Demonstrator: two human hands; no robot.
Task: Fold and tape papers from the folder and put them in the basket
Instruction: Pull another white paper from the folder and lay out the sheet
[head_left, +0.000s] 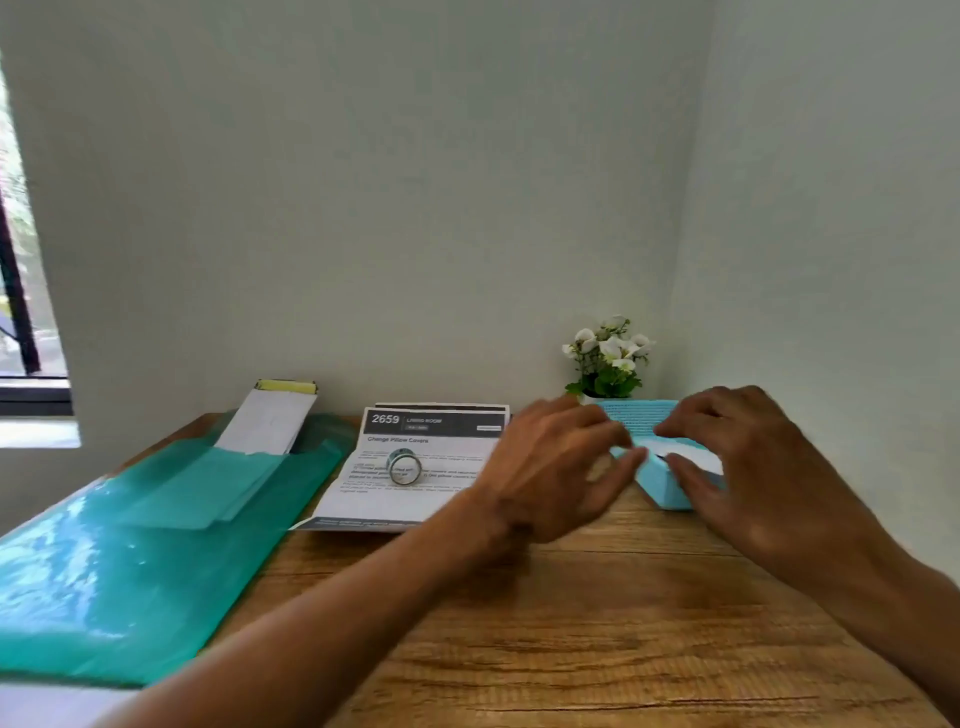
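Blue basket (655, 480) — left hand (550, 475), right hand (737, 462) over it, fingers spread; grip unclear.

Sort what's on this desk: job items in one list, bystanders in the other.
Job: green folder, printed paper, tape roll, blue basket with white folded paper, left hand, right hand.

Bystanders: flower pot, notepad, window.
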